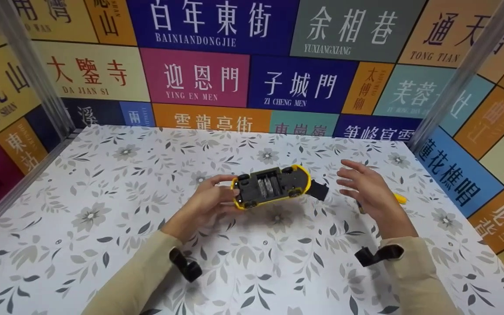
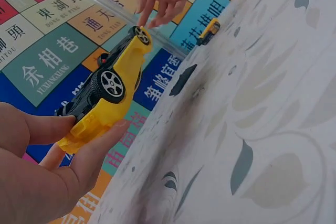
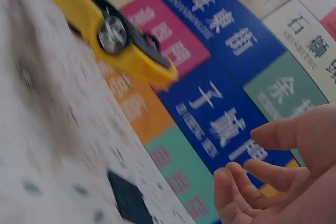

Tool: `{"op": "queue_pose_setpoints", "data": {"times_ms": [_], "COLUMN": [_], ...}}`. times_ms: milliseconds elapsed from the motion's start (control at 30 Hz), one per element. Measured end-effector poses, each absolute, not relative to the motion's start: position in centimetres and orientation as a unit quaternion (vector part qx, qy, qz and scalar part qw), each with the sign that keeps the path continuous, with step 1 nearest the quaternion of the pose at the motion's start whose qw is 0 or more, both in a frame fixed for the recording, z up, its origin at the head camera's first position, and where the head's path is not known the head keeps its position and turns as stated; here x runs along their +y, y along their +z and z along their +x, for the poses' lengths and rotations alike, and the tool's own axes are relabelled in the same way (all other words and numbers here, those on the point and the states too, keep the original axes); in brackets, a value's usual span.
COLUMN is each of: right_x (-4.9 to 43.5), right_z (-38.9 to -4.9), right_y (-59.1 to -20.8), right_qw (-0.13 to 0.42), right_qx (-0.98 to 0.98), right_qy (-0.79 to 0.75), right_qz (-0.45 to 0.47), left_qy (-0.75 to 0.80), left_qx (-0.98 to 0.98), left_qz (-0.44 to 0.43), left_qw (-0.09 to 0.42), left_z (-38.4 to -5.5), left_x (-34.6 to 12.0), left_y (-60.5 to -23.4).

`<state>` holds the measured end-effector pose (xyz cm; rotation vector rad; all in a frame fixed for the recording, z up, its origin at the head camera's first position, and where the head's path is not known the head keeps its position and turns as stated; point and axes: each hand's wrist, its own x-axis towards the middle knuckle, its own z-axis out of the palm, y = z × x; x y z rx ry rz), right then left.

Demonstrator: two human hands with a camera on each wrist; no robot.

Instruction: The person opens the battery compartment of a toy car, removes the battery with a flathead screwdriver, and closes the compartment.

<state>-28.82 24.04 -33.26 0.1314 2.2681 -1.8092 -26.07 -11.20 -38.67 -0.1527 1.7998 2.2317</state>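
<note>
Floral tabletop (image 1: 103, 227), sign-covered walls (image 1: 199, 78); left hand (image 1: 208, 199) grips toy car (image 1: 271, 186).

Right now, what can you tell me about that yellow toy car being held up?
The toy car looks like glossy yellow plastic with a black underside, dark wheels and silver hubs. It is held off the floral table, turned underside up toward the head camera, where an open recess shows what may be batteries. The left hand grips one end; the right hand hovers open near the other.

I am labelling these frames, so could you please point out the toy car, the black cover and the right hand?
toy car (image 1: 271, 186): head view, black underside.
black cover (image 1: 318, 190): head view, its middle, lying on the table.
right hand (image 1: 368, 190): head view, back of the hand.
</note>
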Motion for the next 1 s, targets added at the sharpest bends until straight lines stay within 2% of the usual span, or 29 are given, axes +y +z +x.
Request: {"op": "queue_pose_setpoints", "data": {"times_ms": [400,700,833,1000], "right_x": [19.2,15.9,15.1,14.9], "right_z": [-26.4,-25.1,-24.9,-24.8], "right_y": [-33.2,-35.2,-35.5,-35.5], "right_qw": [0.179,0.207,0.207,0.195], "right_qx": [0.618,0.604,0.604,0.600], "right_qy": [-0.765,-0.768,-0.767,-0.773], "right_qz": [-0.016,-0.053,-0.062,-0.074], "left_qy": [0.819,0.855,0.857,0.848], "left_qx": [0.563,0.510,0.508,0.520], "left_qz": [-0.053,-0.054,-0.031,0.016], "left_qw": [0.100,0.076,0.079,0.106], "left_z": [-25.6,-24.9,-24.5,-24.3], "left_x": [-10.1,-9.3,-8.8,-8.6], "left_y": [-37.4,-37.2,-37.2,-37.3]}}
